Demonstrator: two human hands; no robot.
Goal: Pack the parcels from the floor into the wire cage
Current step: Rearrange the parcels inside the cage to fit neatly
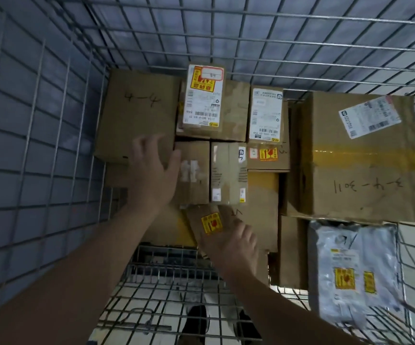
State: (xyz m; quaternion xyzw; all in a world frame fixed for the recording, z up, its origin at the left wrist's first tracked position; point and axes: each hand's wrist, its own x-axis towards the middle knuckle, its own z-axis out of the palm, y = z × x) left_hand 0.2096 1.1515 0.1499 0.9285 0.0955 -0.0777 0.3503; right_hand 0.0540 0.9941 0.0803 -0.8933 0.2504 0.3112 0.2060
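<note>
I look down into the wire cage (52,135), which holds several cardboard parcels. My left hand (154,170) reaches in with fingers spread, over the edge between a large brown box (136,113) marked by hand and a small taped box (194,173). My right hand (236,247) lies on a small brown parcel (208,225) with a yellow fragile sticker, fingers curled over its near end; the parcel sits tilted at the front of the stack. A white-labelled narrow box (228,173) stands beside the taped one.
A big brown box (355,165) with a shipping label fills the right side. A grey plastic mailer (353,272) leans at the front right. Two labelled boxes (204,98) sit at the back. The cage's low front panel (171,277) is below my arms, with my shoes (196,322) behind it.
</note>
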